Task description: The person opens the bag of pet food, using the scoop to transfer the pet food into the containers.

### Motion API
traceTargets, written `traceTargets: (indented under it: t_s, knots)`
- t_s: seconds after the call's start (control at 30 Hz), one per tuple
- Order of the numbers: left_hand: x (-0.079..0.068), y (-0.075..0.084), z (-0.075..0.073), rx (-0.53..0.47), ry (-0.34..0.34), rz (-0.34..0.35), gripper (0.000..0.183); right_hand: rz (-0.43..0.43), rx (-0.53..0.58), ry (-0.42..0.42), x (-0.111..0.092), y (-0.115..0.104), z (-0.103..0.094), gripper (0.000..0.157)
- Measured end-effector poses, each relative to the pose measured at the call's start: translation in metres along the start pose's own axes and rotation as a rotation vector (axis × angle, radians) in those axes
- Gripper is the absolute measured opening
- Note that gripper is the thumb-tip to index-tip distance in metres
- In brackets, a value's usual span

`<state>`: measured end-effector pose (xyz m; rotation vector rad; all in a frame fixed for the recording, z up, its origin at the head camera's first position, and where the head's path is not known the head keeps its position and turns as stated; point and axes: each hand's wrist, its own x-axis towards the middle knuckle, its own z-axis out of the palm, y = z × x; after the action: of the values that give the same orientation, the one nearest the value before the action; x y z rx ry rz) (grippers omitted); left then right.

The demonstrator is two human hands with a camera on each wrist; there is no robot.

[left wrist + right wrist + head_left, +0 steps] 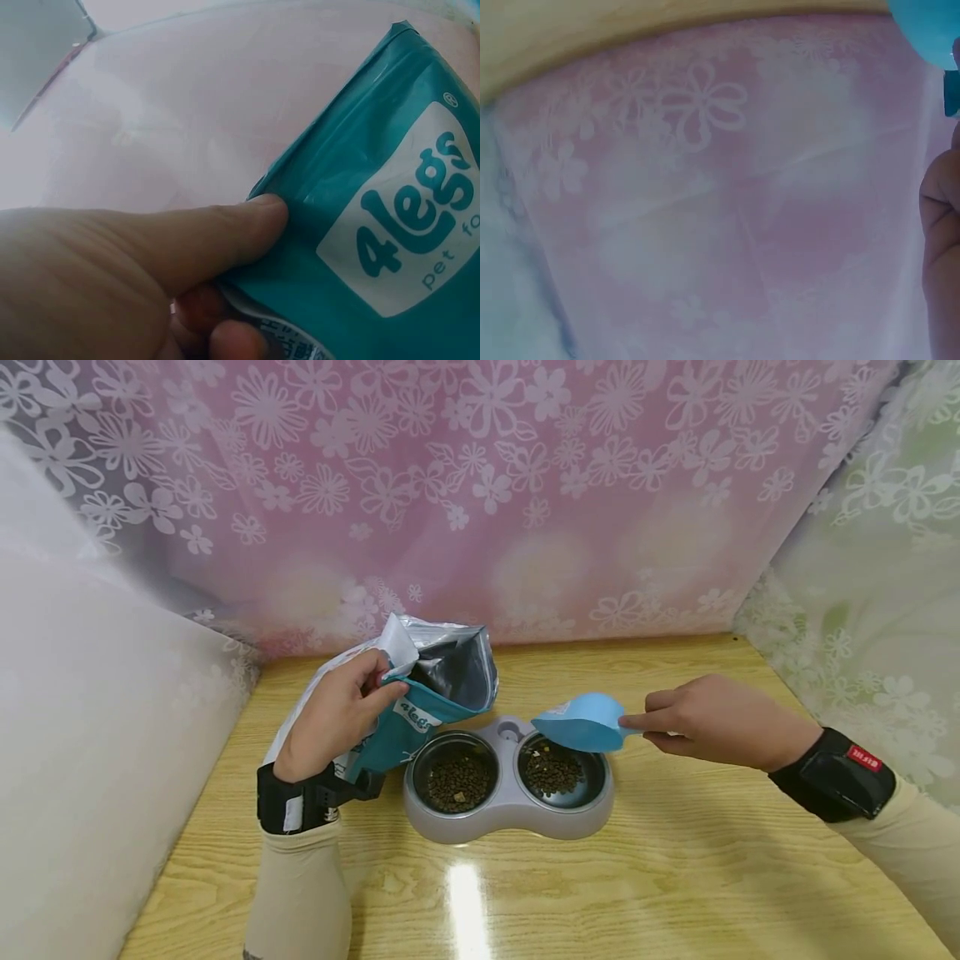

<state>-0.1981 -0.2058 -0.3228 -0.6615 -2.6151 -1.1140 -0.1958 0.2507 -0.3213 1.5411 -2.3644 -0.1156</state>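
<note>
My left hand (337,710) pinches the rim of a teal pet food bag (401,731), whose silvery mouth gapes toward the right. In the left wrist view the thumb lies on the front of the bag (337,195), beside its white label. My right hand (705,722) grips the handle of a light blue scoop (581,722), tilted over the right bowl (596,777) of a grey double feeder (513,806). Brown kibble (551,770) lies in that bowl, and more fills the bottom of the left bowl (450,743). The inside of the scoop is hidden.
The feeder stands on a wood-grain table (675,877). Behind it hangs a pink floral curtain (480,510). A white wall (90,710) closes the left side and a pale green floral cloth (877,610) the right.
</note>
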Motion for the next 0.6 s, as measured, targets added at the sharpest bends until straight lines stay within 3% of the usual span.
traceTargets:
  t_s: [0.23, 0.5, 0.6]
  knots:
    - [0.000, 0.000, 0.000, 0.000, 0.001, 0.004, 0.027, 0.175, 0.140, 0.071, -0.006, 0.010, 0.000, 0.036]
    - [0.001, 0.000, 0.000, 0.013, 0.000, -0.001, 0.028, 0.518, 0.152, 0.099, 0.003, 0.014, 0.018, 0.017]
    - [0.000, -0.001, 0.001, 0.017, 0.000, 0.003, 0.028, 0.608, 0.181, 0.097, 0.012, 0.015, 0.025, 0.013]
